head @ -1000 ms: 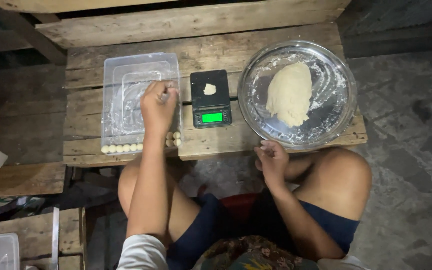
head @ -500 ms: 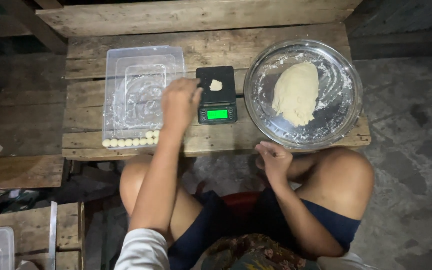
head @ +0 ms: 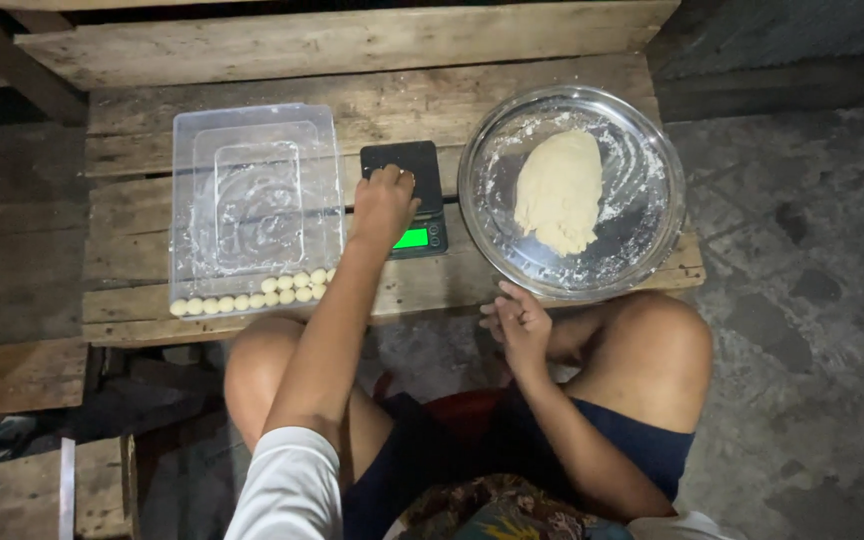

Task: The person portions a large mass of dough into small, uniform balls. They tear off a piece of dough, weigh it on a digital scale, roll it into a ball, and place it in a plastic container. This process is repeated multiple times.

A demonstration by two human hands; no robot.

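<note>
My left hand (head: pixel 384 203) reaches across a small black digital scale (head: pixel 422 165) with a lit green display (head: pixel 412 238). Its fingers curl down on the platform, over the small piece of dough that lay there; the piece is hidden beneath them. My right hand (head: pixel 520 322) rests at the table's front edge, palm up, fingers apart and holding nothing. To the right of the scale, a round metal bowl (head: pixel 652 160) dusted with flour holds a large lump of pale dough (head: pixel 558 190). On the left, a clear plastic tray (head: pixel 252 130) carries several small dough balls (head: pixel 252 297) along its near edge.
Everything stands on a low table of rough wooden planks (head: pixel 132 240). My bare knees sit under its front edge. A concrete floor (head: pixel 802 350) lies to the right, and more wooden boards (head: pixel 12 375) to the left.
My left hand moved right from the tray's near right corner onto the scale, covering the small dough piece. My right hand opened slightly and stayed at the table's front edge.
</note>
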